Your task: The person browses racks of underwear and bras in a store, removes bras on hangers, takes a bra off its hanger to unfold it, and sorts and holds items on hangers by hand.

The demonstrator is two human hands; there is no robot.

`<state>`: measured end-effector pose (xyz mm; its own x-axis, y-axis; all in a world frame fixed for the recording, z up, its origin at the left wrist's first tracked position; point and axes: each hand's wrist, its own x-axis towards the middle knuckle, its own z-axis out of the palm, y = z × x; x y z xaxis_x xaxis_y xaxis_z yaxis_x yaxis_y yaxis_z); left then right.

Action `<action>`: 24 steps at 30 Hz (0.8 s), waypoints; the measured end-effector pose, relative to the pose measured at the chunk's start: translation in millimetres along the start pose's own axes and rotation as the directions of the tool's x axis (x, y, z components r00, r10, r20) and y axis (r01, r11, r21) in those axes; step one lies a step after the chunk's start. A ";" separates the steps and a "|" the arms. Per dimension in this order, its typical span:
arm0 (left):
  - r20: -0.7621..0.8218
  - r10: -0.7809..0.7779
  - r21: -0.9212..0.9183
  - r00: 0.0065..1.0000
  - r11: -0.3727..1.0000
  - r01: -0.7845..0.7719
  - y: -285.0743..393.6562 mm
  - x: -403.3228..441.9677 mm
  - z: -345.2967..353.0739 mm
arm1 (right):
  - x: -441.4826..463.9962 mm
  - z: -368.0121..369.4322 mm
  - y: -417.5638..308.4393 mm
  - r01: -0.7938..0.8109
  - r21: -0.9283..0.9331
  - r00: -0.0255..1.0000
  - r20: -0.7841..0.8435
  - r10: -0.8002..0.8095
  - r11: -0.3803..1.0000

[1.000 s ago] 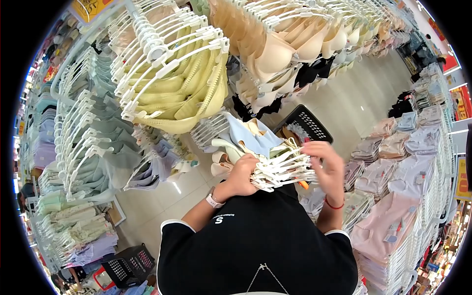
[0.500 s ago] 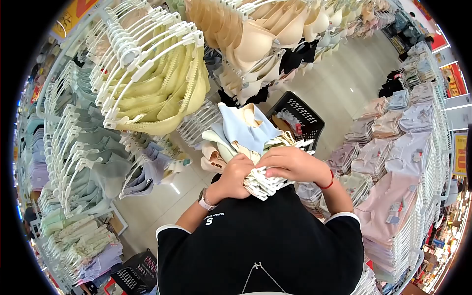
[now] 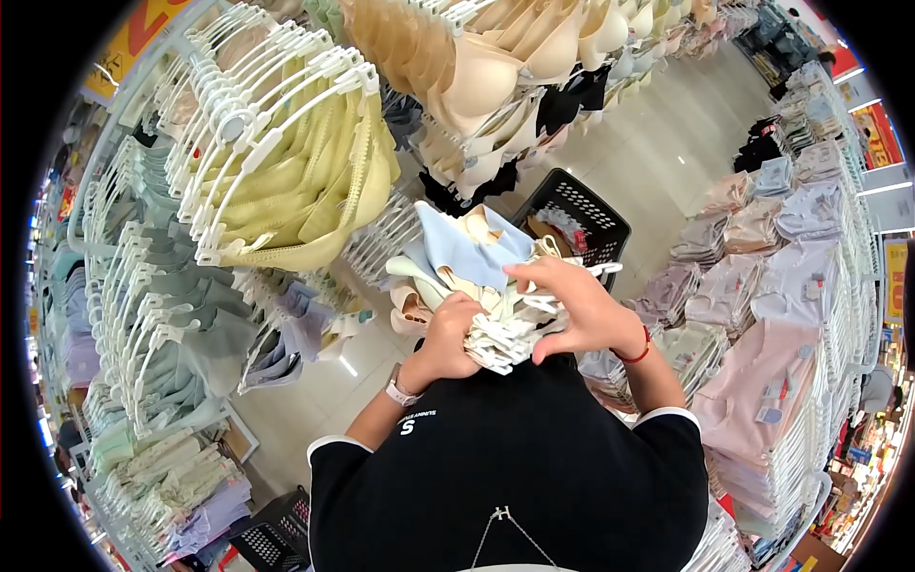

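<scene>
A bunch of bras on white plastic hangers (image 3: 503,345) is gathered in front of my chest. The fabric is light blue (image 3: 456,250), pale green, cream and peach, fanned out beyond my hands. Wrapped around the left side of the bunch, my left hand (image 3: 448,341) is closed on it. My right hand (image 3: 593,307) curves at the right side with thumb and fingers spread apart, its fingertips close to the blue fabric and the hangers. Whether those fingertips touch is hard to tell.
Yellow bras (image 3: 315,181) hang on a rack at upper left, beige bras (image 3: 477,81) beyond. Pink and pale garments (image 3: 762,372) line the right rack. A black basket (image 3: 596,224) stands on the floor ahead; another black basket (image 3: 272,534) is at lower left.
My right hand has lifted off the hangers and opened, thumb and fingers now apart. My left hand still grips the bunch. The view has shifted slightly.
</scene>
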<state>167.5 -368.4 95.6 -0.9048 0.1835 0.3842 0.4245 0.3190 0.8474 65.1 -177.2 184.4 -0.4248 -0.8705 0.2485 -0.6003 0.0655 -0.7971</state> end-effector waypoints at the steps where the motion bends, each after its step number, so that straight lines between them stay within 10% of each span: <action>1: -0.016 -0.024 0.002 1.000 1.000 0.024 -0.1 0.1 -1.5 | -1.3 0.9 2.4 0.017 -0.067 0.999 0.041 -0.014 0.998; 24: 0.053 0.056 -0.004 0.997 0.998 -0.056 -3.5 6.5 -1.9 | -4.5 6.9 3.4 0.001 0.220 0.999 -0.045 0.009 0.975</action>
<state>160.1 -370.1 95.9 -0.8764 0.2501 0.4116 0.4747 0.3048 0.8257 69.7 -176.4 176.7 -0.4606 -0.8469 0.2659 -0.4369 -0.0445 -0.8984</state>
